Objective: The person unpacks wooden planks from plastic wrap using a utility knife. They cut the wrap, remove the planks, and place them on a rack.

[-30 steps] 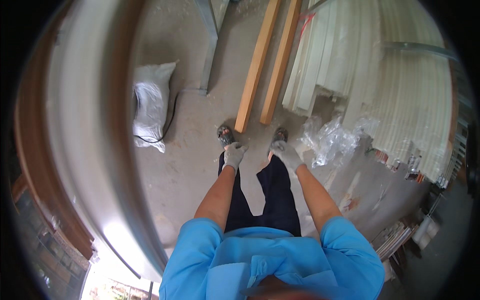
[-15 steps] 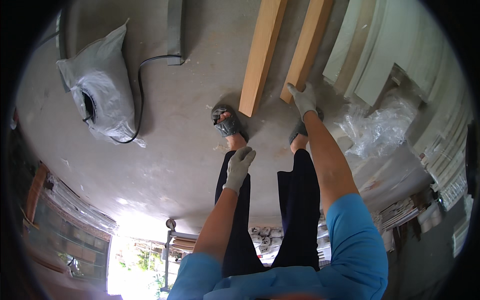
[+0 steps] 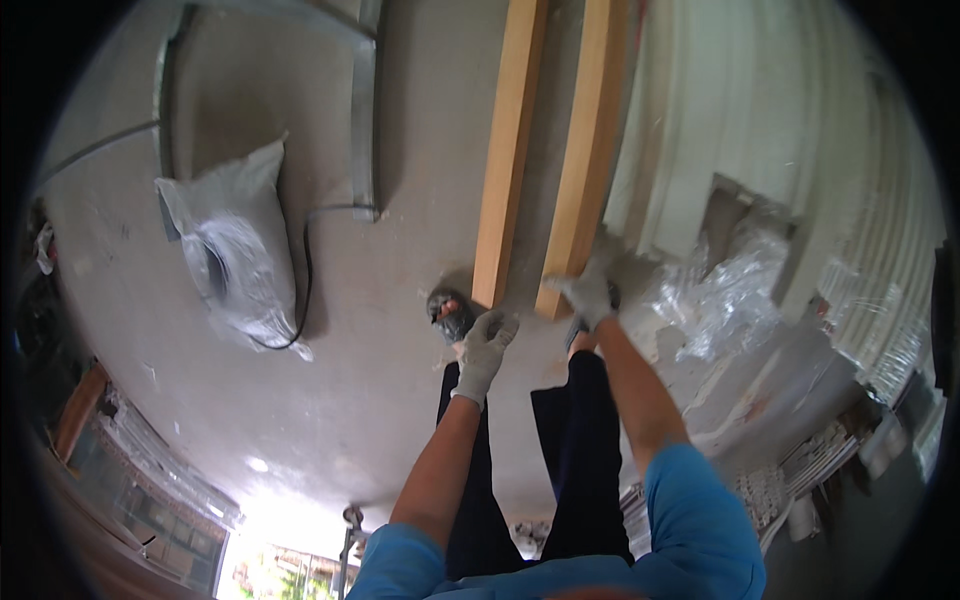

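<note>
Two long, light-brown wooden beams lie side by side on the floor, running away from me. My right hand (image 3: 588,294), in a pale work glove, is at the near end of the right wooden beam (image 3: 583,160). Its thumb lies over the top and its blurred fingers are at the right side, gripping the end. My left hand (image 3: 484,350), gloved too, hangs just below the near end of the left wooden beam (image 3: 505,170). Its fingers are curved and apart, with nothing seen in them. My sandalled feet stand by the beam ends.
On the left lie a white plastic sack (image 3: 240,240), a black cable (image 3: 308,270) and a grey metal frame (image 3: 364,130). To the right are long white panels (image 3: 690,130) and crumpled clear plastic wrap (image 3: 735,290). Bright daylight enters at the lower left.
The view has shifted, so the floor things appear lower. The right beam's near end has come closer to me and to the left beam, with my right hand on it. My left hand has moved toward the left beam's end.
</note>
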The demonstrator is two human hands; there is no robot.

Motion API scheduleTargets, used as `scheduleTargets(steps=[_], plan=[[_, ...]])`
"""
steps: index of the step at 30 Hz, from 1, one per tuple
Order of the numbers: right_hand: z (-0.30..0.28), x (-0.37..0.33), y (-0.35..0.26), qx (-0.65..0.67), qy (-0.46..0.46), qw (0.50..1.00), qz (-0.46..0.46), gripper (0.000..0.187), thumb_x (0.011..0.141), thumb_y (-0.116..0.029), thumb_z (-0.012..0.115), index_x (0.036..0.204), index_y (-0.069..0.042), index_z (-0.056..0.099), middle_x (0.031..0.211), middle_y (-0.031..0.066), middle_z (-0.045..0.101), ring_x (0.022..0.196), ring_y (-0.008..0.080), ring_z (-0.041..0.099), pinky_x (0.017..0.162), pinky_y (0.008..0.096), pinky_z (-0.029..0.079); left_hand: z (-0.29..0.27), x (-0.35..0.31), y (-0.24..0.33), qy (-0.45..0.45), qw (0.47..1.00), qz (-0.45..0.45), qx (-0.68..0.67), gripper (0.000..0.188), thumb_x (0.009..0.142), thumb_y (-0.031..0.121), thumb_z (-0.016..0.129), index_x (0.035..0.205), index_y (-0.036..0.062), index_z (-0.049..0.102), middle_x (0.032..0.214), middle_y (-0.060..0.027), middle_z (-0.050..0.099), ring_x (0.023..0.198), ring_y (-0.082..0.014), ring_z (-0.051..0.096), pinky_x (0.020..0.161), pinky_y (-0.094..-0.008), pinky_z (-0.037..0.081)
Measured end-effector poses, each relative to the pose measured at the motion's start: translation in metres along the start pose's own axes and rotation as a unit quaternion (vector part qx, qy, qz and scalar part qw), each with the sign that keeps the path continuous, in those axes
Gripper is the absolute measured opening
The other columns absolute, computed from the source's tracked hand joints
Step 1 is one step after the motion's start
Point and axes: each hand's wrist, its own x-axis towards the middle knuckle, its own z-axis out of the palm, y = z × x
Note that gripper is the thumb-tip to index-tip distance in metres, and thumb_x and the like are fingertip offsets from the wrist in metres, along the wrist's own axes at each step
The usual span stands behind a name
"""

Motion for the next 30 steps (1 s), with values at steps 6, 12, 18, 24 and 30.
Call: scheduleTargets(steps=[6,12,18,24,30], plan=[[-0.01,-0.212,-0.06,0.021,-0.065,0.998,0.002,0.078,0.071,-0.026,0.09,0.13,0.0,0.047,0.117,0.0143,0.065,0.108,0.0252,0.066,0.095,0.0392,0.052,0.041,-0.033,0.146,-0.003,0.977,0.194,0.086,0.095,0.076,0.048,0.085,0.145,-0.0032,0.045,0.13,-0.0272,0.063,0.124,-0.0337,0.061,0.102,-0.0386,0.049],[-0.066,-0.313,-0.079,0.153,-0.382,0.909,-0.063,0.084,0.086,-0.037,0.082,0.148,-0.005,0.035,0.131,0.0153,0.058,0.119,0.0243,0.06,0.098,0.0381,0.051,-0.028,-0.196,0.2,0.051,0.98,0.143,0.129,0.079,0.066,0.039,0.086,0.126,-0.0029,0.058,0.115,-0.0265,0.068,0.108,-0.0374,0.068,0.091,-0.0436,0.053],[-0.146,-0.241,-0.229,0.353,-0.282,0.892,0.033,0.092,0.093,-0.055,0.067,0.157,-0.006,0.023,0.145,0.0115,0.045,0.124,0.0292,0.054,0.099,0.0402,0.049,-0.08,-0.467,0.153,0.143,0.964,0.053,0.217,0.066,0.065,0.043,0.082,0.114,0.0016,0.063,0.105,-0.0255,0.07,0.1,-0.0434,0.068,0.087,-0.0477,0.054],[-0.118,-0.242,-0.288,0.319,-0.221,0.921,-0.04,0.092,0.084,-0.049,0.079,0.153,-0.01,0.034,0.136,0.0124,0.053,0.117,0.0275,0.058,0.096,0.0437,0.052,-0.025,-0.665,0.065,0.234,0.919,-0.151,0.28,0.059,0.069,0.046,0.082,0.11,0.0056,0.067,0.106,-0.0223,0.072,0.104,-0.0396,0.069,0.089,-0.0488,0.053],[-0.108,-0.329,-0.227,0.338,-0.226,0.913,-0.023,0.068,0.08,-0.036,0.085,0.134,-0.005,0.055,0.116,0.0106,0.064,0.105,0.0241,0.064,0.093,0.0418,0.053,-0.021,-0.68,-0.062,0.261,0.89,-0.303,0.217,0.058,0.07,0.052,0.081,0.104,0.007,0.067,0.106,-0.0169,0.072,0.103,-0.0378,0.069,0.089,-0.0495,0.054]])
